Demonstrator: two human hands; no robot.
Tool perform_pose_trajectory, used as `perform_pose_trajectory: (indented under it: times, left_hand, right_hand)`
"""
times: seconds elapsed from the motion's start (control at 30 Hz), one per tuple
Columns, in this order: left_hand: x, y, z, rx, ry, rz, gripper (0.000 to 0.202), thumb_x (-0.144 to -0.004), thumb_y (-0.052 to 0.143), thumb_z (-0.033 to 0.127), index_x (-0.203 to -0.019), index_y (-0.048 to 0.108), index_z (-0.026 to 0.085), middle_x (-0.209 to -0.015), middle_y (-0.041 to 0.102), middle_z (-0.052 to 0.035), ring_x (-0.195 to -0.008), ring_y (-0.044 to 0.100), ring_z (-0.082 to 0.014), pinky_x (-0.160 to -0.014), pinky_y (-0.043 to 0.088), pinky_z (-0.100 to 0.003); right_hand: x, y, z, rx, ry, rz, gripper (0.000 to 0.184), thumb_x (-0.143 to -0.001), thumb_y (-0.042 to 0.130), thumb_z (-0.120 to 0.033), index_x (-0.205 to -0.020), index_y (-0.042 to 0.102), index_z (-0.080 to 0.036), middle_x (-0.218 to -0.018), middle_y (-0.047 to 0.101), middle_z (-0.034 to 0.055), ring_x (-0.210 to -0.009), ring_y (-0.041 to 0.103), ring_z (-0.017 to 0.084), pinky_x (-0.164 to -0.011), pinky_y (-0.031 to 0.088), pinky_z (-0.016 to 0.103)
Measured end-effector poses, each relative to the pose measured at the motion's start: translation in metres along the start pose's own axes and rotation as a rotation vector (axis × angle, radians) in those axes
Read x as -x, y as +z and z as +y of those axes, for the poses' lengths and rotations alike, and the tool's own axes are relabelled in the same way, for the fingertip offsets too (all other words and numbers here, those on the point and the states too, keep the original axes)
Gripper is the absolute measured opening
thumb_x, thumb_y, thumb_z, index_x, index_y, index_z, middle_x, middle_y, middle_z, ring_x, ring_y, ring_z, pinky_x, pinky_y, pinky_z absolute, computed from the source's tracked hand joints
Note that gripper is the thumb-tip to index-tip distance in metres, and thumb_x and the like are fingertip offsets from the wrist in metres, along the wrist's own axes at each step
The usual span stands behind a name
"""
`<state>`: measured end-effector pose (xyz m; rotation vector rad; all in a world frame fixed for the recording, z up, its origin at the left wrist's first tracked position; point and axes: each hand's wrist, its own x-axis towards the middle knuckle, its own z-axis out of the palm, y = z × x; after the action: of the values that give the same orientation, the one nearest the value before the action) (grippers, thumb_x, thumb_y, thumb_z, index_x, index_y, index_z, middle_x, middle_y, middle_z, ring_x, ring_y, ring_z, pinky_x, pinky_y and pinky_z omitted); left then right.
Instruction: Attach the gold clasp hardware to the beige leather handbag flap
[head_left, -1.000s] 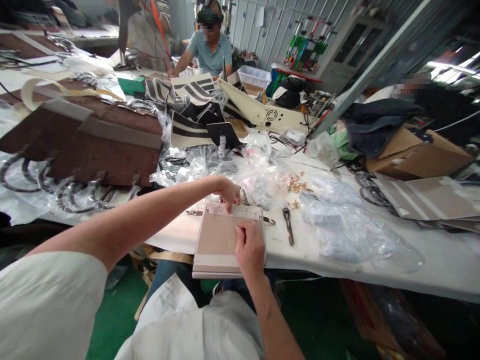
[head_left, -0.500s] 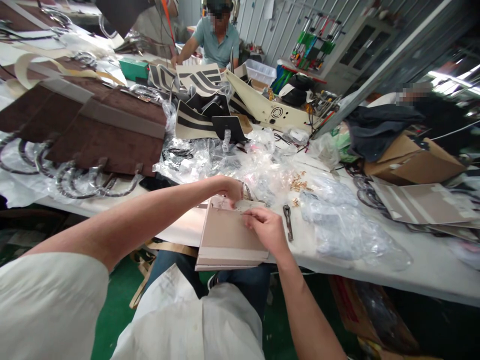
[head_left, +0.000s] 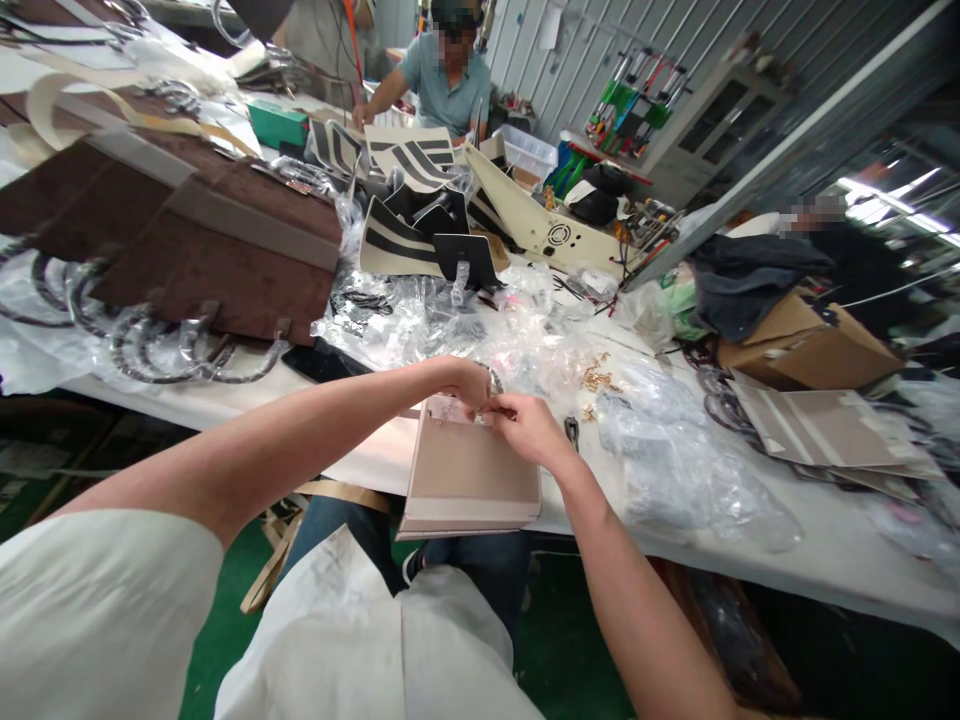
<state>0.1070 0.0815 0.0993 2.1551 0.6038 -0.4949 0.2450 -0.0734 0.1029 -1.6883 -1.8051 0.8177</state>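
Beige panel | left hand: curled, touching far end | right hand: pinched

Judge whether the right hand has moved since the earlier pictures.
Yes: forward. Judged against the tool to its right, the right hand has advanced over the panel to beside the left hand.

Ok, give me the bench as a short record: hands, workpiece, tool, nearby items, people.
Left hand: at the panel's far edge
Right hand: fingertips together, close beside the left hand; anything pinched is too small to tell
Panel: beige, near end past the table edge
Tool: right of the hands, partly hidden
Gold bits: loose pile beyond the tool
Brown pieces: on the left
Co-worker: across the table
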Motion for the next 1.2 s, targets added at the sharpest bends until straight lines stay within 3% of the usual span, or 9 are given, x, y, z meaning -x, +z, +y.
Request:
perform_pose_trajectory:
  times: [0.1,0.27,0.53,0.73,1.0,1.2]
  left_hand:
    - [0.000,-0.002,0.000,-0.035,-0.012,-0.015,0.030,-0.051,0.086,0.018,-0.081,0.082,0.019,-0.073,0.067,-0.0010,-0.088,0.059,-0.0272,-0.093,0.057,-0.044]
    - [0.002,-0.004,0.001,-0.044,-0.001,-0.019,0.040,-0.052,0.083,0.018,-0.091,0.085,0.019,-0.083,0.073,-0.0006,-0.092,0.063,-0.0278,-0.093,0.058,-0.041]
    - [0.007,-0.006,0.003,-0.062,-0.007,-0.006,0.042,-0.051,0.085,0.019,-0.093,0.086,0.021,-0.081,0.075,0.0009,-0.095,0.066,-0.0285,-0.091,0.058,-0.037]
    - [0.007,-0.005,0.002,-0.050,-0.003,-0.017,0.045,-0.051,0.085,0.021,-0.096,0.087,0.020,-0.084,0.077,-0.0005,-0.096,0.066,-0.0293,-0.091,0.059,-0.037]
    - [0.002,-0.010,-0.004,-0.016,0.025,-0.065,0.048,-0.049,0.085,0.020,-0.096,0.087,0.021,-0.084,0.079,-0.0001,-0.098,0.067,-0.0300,-0.091,0.060,-0.038]
    - [0.007,-0.015,-0.008,0.037,0.070,-0.143,0.059,-0.046,0.090,0.023,-0.105,0.086,0.022,-0.103,0.084,-0.0019,-0.107,0.070,-0.0303,-0.098,0.059,-0.037]
  right_hand:
    - [0.000,0.004,0.001,0.000,-0.007,0.020,0.024,-0.094,0.070,-0.018,-0.107,0.088,-0.026,-0.104,0.085,0.0009,-0.093,0.075,0.022,-0.086,0.053,0.032]
    - [0.002,0.010,0.006,0.070,-0.057,0.099,0.018,-0.094,0.073,-0.016,-0.098,0.087,-0.026,-0.101,0.082,0.0029,-0.093,0.074,0.023,-0.086,0.054,0.034]
    - [0.011,0.018,0.000,0.216,-0.083,0.180,0.018,-0.097,0.073,-0.013,-0.095,0.085,-0.026,-0.096,0.078,0.0037,-0.087,0.072,0.023,-0.083,0.054,0.034]
    - [0.038,0.025,-0.011,0.291,-0.136,0.220,0.033,-0.107,0.058,-0.013,-0.129,0.079,-0.026,-0.122,0.077,0.0083,-0.109,0.074,0.027,-0.099,0.057,0.038]
    - [0.049,0.041,-0.012,0.376,-0.148,0.258,0.027,-0.111,0.057,-0.019,-0.120,0.082,-0.027,-0.125,0.074,0.0081,-0.103,0.073,0.025,-0.089,0.058,0.035]
    - [0.047,0.048,-0.010,0.401,-0.078,0.297,0.028,-0.111,0.056,-0.018,-0.108,0.082,-0.027,-0.120,0.074,0.0070,-0.097,0.071,0.023,-0.080,0.054,0.032]
